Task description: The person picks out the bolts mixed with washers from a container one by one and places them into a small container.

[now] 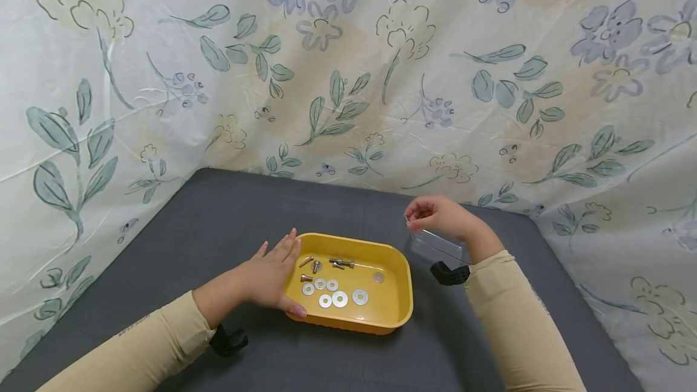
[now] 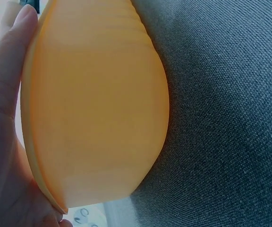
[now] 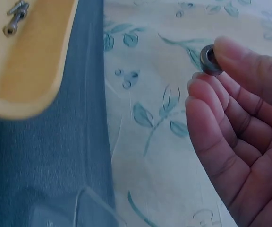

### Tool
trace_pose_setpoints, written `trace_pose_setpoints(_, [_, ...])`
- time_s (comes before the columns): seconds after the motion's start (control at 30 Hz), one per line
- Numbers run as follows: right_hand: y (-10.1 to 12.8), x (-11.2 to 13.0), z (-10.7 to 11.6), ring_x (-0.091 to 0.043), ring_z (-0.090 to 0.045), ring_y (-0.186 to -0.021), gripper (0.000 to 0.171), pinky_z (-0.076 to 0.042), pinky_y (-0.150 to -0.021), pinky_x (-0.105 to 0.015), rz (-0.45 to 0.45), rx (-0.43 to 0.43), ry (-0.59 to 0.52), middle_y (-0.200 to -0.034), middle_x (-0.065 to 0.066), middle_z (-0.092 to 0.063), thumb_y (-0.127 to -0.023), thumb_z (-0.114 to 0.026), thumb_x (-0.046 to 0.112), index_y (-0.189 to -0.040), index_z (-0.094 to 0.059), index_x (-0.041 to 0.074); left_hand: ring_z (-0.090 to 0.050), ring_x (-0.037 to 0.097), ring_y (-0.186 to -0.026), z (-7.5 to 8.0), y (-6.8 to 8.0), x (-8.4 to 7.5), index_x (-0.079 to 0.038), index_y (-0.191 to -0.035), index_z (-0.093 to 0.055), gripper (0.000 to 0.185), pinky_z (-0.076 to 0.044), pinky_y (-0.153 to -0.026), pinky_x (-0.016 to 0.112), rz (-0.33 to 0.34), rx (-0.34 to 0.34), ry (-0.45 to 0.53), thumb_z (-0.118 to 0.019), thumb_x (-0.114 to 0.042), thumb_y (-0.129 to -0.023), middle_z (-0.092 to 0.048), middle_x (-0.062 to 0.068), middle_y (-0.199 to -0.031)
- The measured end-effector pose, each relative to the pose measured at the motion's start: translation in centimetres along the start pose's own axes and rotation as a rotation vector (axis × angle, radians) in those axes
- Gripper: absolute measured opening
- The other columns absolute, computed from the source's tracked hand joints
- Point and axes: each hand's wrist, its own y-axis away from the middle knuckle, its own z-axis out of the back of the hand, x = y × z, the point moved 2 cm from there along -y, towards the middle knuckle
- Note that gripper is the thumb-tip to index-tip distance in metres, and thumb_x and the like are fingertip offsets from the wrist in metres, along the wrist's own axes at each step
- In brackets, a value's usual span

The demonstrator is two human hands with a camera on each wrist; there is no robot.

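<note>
Head view shows the left hand (image 1: 269,277) lying flat, fingers straight, against the left side of the yellow tray (image 1: 393,310) on the grey table (image 1: 218,210); washers (image 1: 340,299) and bolts (image 1: 341,263) lie in the tray. The right hand (image 1: 438,215) is raised just right of the tray, above a clear box (image 1: 435,247). Right wrist view shows its fingertips (image 3: 230,52) pinching a small nut (image 3: 208,60).
</note>
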Motion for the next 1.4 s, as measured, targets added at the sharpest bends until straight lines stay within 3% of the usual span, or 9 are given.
trace_pose_setpoints(0.57, [1.0,-3.6,2.8,-0.027,-0.06,-0.083,0.031,-0.051,-0.077,-0.033,-0.067,-0.074,-0.02,-0.093,-0.017,-0.061,-0.084,-0.068,0.019,-0.103,-0.059,-0.002,0.0,0.028,-0.139,-0.3,-0.2,0.1,-0.002,-0.147,-0.004,0.137,-0.007,-0.107,0.057,-0.001,-0.009,0.017,-0.044,-0.091,-0.051,0.013,0.014,-0.151])
trace_pose_setpoints(0.77, [1.3,-4.7,3.2,-0.025,-0.06,-0.081,0.023,-0.051,-0.076,-0.032,-0.105,-0.091,-0.009,-0.092,-0.016,-0.062,-0.085,-0.066,0.017,-0.1,-0.06,0.001,0.001,0.028,-0.139,-0.5,-0.3,0.3,-0.002,-0.146,-0.003,0.136,-0.007,-0.106,0.058,-0.007,-0.014,0.017,-0.045,-0.091,-0.051,0.014,0.014,-0.151])
trace_pose_setpoints(0.97, [1.6,-6.2,3.7,-0.034,-0.059,-0.087,0.022,-0.051,-0.076,-0.034,-0.145,-0.112,-0.024,-0.093,-0.016,-0.061,-0.086,-0.064,0.014,-0.102,-0.06,-0.001,0.003,0.025,-0.139,-0.6,-0.4,0.4,-0.005,-0.147,-0.001,0.137,-0.006,-0.108,0.055,0.009,-0.007,-0.003,-0.042,-0.092,-0.049,0.017,0.011,-0.15])
trace_pose_setpoints(1.2, [2.1,-7.1,4.3,-0.021,-0.062,-0.082,0.026,-0.051,-0.077,-0.035,-0.167,-0.129,-0.003,-0.091,-0.011,-0.063,-0.086,-0.065,0.02,-0.101,-0.06,-0.001,0.003,0.025,-0.139,-0.6,-0.5,0.4,-0.005,-0.147,-0.001,0.138,-0.007,-0.108,0.055,0.016,-0.005,0.004,-0.041,-0.093,-0.048,0.017,0.011,-0.15])
trace_pose_setpoints(1.4, [2.6,-7.8,4.8,-0.02,-0.062,-0.081,0.028,-0.05,-0.077,-0.035,-0.188,-0.119,-0.015,-0.089,-0.008,-0.064,-0.087,-0.063,0.018,-0.104,-0.058,-0.003,0.003,0.025,-0.139,-0.5,-0.5,0.3,-0.005,-0.147,-0.001,0.138,-0.007,-0.108,0.055,0.015,-0.003,0.001,-0.041,-0.093,-0.048,0.017,0.011,-0.15])
